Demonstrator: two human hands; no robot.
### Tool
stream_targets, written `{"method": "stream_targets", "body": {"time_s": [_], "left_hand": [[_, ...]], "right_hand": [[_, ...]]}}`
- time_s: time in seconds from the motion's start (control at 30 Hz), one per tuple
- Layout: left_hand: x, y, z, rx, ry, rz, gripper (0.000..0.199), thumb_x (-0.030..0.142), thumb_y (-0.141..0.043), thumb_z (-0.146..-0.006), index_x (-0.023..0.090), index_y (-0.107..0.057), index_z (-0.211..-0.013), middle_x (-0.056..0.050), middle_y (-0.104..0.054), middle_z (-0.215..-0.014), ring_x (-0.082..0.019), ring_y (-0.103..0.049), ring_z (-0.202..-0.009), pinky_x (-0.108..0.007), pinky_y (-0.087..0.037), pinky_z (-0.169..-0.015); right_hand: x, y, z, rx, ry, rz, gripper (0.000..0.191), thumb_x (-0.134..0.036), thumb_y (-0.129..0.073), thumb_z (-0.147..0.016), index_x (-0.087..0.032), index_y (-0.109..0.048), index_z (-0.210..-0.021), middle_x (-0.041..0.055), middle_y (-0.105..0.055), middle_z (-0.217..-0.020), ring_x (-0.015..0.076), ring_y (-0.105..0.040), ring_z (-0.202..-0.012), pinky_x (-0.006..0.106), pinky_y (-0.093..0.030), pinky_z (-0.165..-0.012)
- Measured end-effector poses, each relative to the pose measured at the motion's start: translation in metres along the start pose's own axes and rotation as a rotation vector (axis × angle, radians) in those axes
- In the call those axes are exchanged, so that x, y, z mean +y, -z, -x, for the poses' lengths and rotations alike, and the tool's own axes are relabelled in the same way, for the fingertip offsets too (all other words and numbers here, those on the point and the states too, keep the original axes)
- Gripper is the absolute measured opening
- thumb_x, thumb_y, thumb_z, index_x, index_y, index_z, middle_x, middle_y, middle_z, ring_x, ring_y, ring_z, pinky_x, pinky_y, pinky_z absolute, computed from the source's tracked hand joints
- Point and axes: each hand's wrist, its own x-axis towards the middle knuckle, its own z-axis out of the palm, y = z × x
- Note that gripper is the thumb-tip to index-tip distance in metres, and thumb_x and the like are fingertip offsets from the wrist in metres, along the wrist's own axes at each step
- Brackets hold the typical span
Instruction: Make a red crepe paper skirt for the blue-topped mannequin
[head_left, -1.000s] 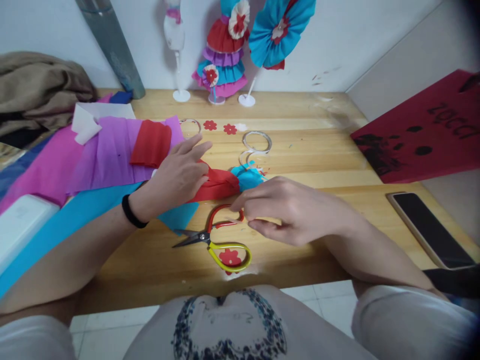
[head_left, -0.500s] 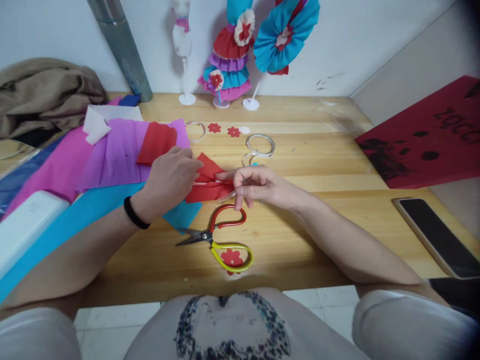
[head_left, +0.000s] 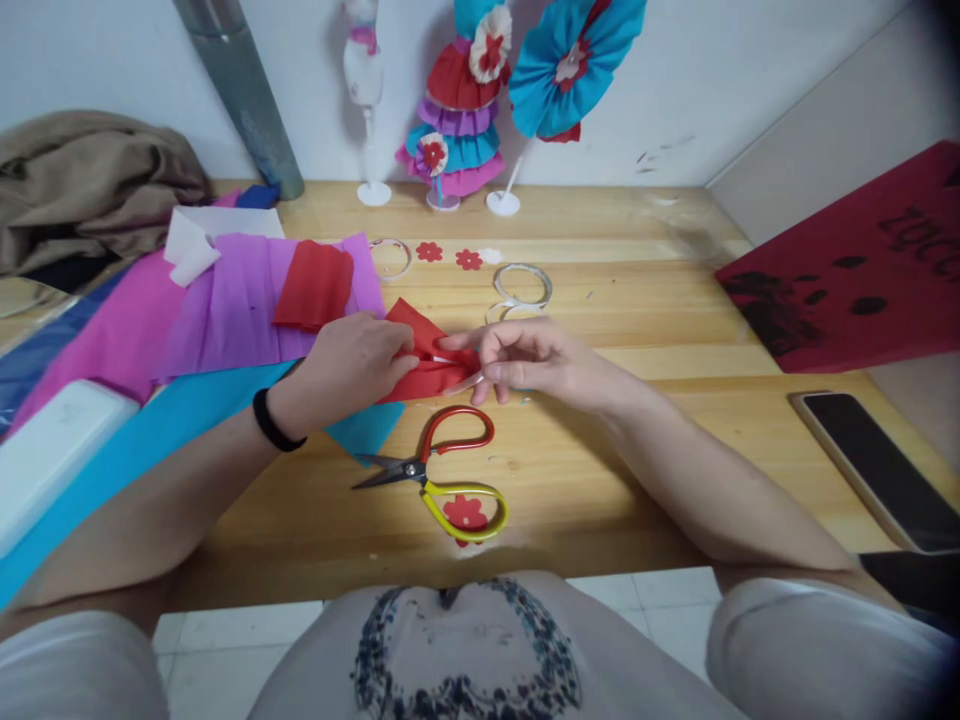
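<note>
A piece of red crepe paper (head_left: 409, 383) lies on the table between my hands, with a narrow whitish line along its middle. My left hand (head_left: 356, 355), fingers bent, pinches the paper from the left. My right hand (head_left: 529, 362) is closed at the paper's right end, thumb against fingers, holding a thin pale strip (head_left: 466, 383) that looks like tape backing. Just below lie scissors (head_left: 412, 470) with one red and one yellow handle, blades apart. A red paper flower (head_left: 465, 512) shows through the yellow loop.
Tape rolls (head_left: 523, 286) and small red flowers (head_left: 429, 252) lie beyond my hands. Purple crepe paper (head_left: 247, 300), a folded red piece (head_left: 316, 283) and blue paper (head_left: 225, 395) spread leftward. Decorated stands (head_left: 502, 204) line the wall near a bottle (head_left: 251, 110). A phone (head_left: 877, 470) lies right.
My left hand has shifted right along the red paper, its fingers now near the whitish line. My right hand has moved slightly right with the strip.
</note>
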Motion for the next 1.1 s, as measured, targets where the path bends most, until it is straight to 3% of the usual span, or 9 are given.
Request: {"method": "stream_targets", "body": {"time_s": [0.2, 0.5, 0.73, 0.9, 1.03, 1.1], "left_hand": [[-0.007, -0.002, -0.009, -0.065, -0.019, 0.147, 0.027, 0.029, -0.053, -0.093, 0.017, -0.075, -0.102, -0.008, -0.076, -0.097, -0.025, -0.067, -0.096, -0.032, -0.046, -0.076], [-0.015, -0.005, -0.015, -0.065, -0.098, 0.252, 0.028, 0.021, -0.048, -0.089, 0.016, -0.076, -0.09, -0.008, -0.076, -0.092, -0.019, -0.066, -0.087, -0.027, -0.044, -0.072], [-0.013, 0.0, -0.015, -0.114, -0.128, 0.347, 0.029, 0.02, -0.048, -0.088, 0.014, -0.076, -0.085, -0.006, -0.073, -0.078, -0.014, -0.058, -0.068, -0.026, -0.038, -0.064], [-0.014, 0.001, -0.015, -0.117, -0.132, 0.362, 0.027, 0.021, -0.049, -0.087, 0.014, -0.073, -0.077, -0.004, -0.068, -0.069, -0.013, -0.053, -0.063, -0.026, -0.035, -0.061], [-0.014, 0.0, -0.017, -0.144, -0.172, 0.444, 0.026, 0.023, -0.049, -0.086, 0.013, -0.07, -0.074, -0.001, -0.06, -0.062, -0.011, -0.047, -0.057, -0.024, -0.033, -0.058], [-0.013, 0.001, -0.018, -0.161, -0.177, 0.481, 0.026, 0.023, -0.049, -0.085, 0.013, -0.067, -0.071, 0.0, -0.056, -0.06, -0.01, -0.045, -0.057, -0.024, -0.031, -0.057]], "right_hand": [[0.003, -0.001, -0.002, 0.061, 0.007, -0.012, 0.037, -0.044, -0.08, -0.079, -0.015, -0.058, -0.074, 0.0152, -0.073, -0.119, 0.0102, -0.072, -0.063, 0.018, -0.05, -0.052], [0.003, -0.003, -0.004, 0.13, 0.015, 0.001, 0.042, -0.048, -0.084, -0.073, -0.014, -0.059, -0.072, 0.0144, -0.076, -0.108, 0.0101, -0.071, -0.061, 0.017, -0.049, -0.049], [0.003, -0.002, -0.004, 0.118, 0.019, 0.025, 0.04, -0.048, -0.083, -0.074, -0.015, -0.059, -0.071, 0.0134, -0.077, -0.105, 0.0106, -0.071, -0.063, 0.018, -0.049, -0.051], [0.004, -0.004, -0.005, 0.105, 0.033, 0.053, 0.037, -0.046, -0.08, -0.078, -0.016, -0.059, -0.074, 0.0104, -0.077, -0.083, 0.0133, -0.071, -0.069, 0.018, -0.049, -0.052], [0.004, -0.005, -0.005, 0.09, 0.035, 0.056, 0.035, -0.043, -0.079, -0.079, -0.015, -0.057, -0.074, 0.0104, -0.076, -0.094, 0.0093, -0.068, -0.059, 0.017, -0.045, -0.047], [0.003, -0.006, -0.005, 0.071, 0.021, 0.07, 0.034, -0.042, -0.078, -0.08, -0.016, -0.056, -0.074, 0.0065, -0.075, -0.083, 0.0086, -0.066, -0.054, 0.017, -0.042, -0.045]]}}
